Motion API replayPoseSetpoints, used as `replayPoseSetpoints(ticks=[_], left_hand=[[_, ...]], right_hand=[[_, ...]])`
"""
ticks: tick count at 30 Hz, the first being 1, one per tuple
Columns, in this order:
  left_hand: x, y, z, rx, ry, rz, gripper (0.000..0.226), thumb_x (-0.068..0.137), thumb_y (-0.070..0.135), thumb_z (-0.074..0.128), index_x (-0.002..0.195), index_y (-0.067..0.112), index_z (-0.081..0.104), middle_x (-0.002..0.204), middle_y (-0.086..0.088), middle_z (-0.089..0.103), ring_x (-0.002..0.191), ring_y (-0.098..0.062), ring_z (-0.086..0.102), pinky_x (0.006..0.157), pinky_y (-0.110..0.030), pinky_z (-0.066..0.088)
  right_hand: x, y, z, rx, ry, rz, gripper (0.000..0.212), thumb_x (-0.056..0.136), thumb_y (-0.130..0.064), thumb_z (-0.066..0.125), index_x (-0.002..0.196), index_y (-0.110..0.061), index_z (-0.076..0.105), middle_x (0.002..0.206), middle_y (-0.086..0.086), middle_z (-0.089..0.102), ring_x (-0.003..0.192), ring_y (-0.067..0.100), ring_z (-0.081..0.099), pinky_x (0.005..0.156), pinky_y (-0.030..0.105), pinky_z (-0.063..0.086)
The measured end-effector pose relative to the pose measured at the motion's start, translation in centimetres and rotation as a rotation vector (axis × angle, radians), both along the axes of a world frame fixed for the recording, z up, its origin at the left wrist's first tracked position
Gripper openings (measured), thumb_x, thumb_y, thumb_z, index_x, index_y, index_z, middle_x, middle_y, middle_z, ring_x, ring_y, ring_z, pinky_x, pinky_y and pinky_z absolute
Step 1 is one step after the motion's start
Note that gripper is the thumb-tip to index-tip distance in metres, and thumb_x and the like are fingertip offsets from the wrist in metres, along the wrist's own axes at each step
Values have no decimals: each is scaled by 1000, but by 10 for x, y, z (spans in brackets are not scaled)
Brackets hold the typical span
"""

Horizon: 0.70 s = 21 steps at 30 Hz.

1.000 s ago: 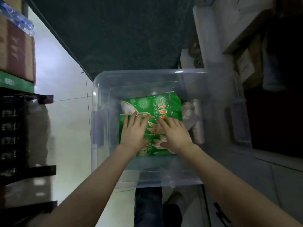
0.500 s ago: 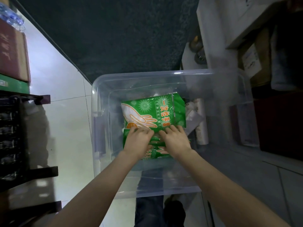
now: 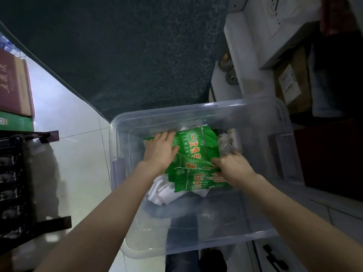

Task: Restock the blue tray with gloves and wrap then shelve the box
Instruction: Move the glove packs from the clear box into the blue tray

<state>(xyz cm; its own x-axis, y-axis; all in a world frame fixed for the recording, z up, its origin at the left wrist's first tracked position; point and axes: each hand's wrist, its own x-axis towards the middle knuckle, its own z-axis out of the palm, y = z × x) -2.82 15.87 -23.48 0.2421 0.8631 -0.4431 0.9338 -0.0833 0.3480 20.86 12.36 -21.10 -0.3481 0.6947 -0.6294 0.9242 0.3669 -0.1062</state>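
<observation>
A clear plastic storage box (image 3: 196, 112) sits in front of me, resting over my legs. Inside lie several green packs of disposable gloves (image 3: 198, 148), stacked unevenly and tilted. My left hand (image 3: 161, 150) lies on the far left end of the top pack, fingers curled over its edge. My right hand (image 3: 233, 167) grips the right side of the lower packs. White plastic bags (image 3: 161, 191) show beneath the packs, and rolls of wrap (image 3: 227, 142) lie at the box's right. No blue tray is in view.
A dark shelf rack (image 3: 17, 183) stands at the left, with red and green cartons (image 3: 13, 89) above it. White and brown boxes (image 3: 290, 83) are stacked at the right. A dark mat (image 3: 127, 55) covers the floor ahead, beside white tiles (image 3: 74, 154).
Both hands have spread apart from the middle of the packs to their left and right sides. The green packs have shifted and fanned out, uncovering white bags below.
</observation>
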Motion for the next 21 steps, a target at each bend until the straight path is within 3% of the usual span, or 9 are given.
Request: replayPoseSetpoints(ticks=[5, 10, 15, 18, 21], left_hand=[[6, 2, -11, -58, 62, -15, 70, 82, 28, 67, 141, 20, 31, 138, -14, 43, 127, -35, 41, 110, -46, 31], [5, -3, -3, 27, 10, -8, 44, 87, 17, 60, 129, 17, 46, 120, -13, 51, 102, -38, 57, 87, -45, 49], [2, -7, 20, 16, -132, -45, 27, 90, 23, 57, 115, 18, 50, 102, -13, 65, 89, -32, 62, 69, -36, 48], [9, -7, 44, 23, -206, -81, 23, 91, 26, 56, 113, 22, 51, 94, -9, 69, 81, -27, 64, 67, -32, 46], [20, -5, 73, 9, -222, -158, 21, 92, 32, 50, 113, 29, 48, 97, -9, 70, 84, -28, 65, 69, -36, 51]], right_hand=[[-7, 5, -4, -25, 8, 77, 23, 86, -23, 56, 108, -23, 62, 108, 5, 69, 110, 26, 55, 95, 39, 33], [-6, 4, 5, 102, 80, 82, 30, 84, -32, 59, 111, -20, 66, 123, 11, 49, 121, 31, 40, 106, 42, 30], [-5, 4, 26, 137, 103, 65, 26, 89, -31, 54, 108, -20, 69, 149, 14, 34, 142, 30, 22, 118, 51, 3], [-2, 4, 49, 111, 91, 18, 32, 86, -35, 57, 116, -26, 62, 132, 7, 51, 125, 27, 44, 110, 45, 21], [-2, 4, 79, 209, 96, 41, 32, 74, -36, 72, 104, -24, 68, 95, 2, 70, 94, 26, 64, 87, 39, 41]])
